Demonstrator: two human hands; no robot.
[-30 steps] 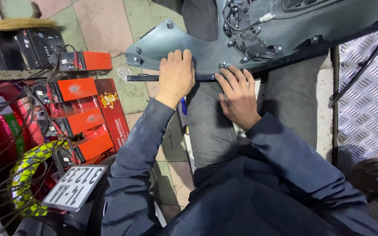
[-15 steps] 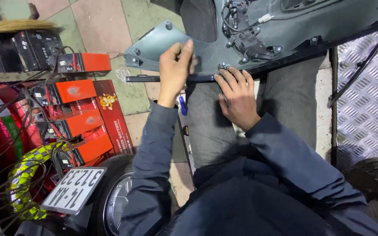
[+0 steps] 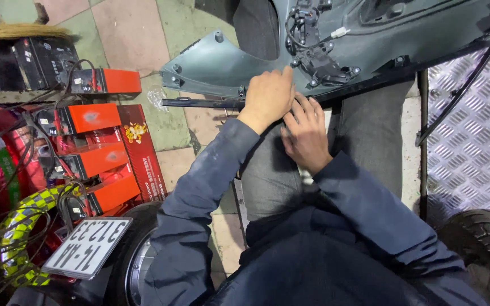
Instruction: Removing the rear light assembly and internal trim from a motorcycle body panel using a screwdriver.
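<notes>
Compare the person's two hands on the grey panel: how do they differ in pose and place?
The left hand lies curled, knuckles up, on the lower edge of the grey scooter panel, above the dark rod; the right hand sits lower, over the knee, just below that edge. The left hand's fingers are bunched; the right hand's fingers are spread and point up toward the panel. Both are bare, emerge from dark blue sleeves, and lie side by side, nearly touching.

Left hand [image 3: 267, 97] rests curled on the lower edge of the grey-green scooter panel [image 3: 216, 65], over a dark rod [image 3: 199, 103]; right hand [image 3: 306, 131] lies flat just beside it on the person's knee
</notes>
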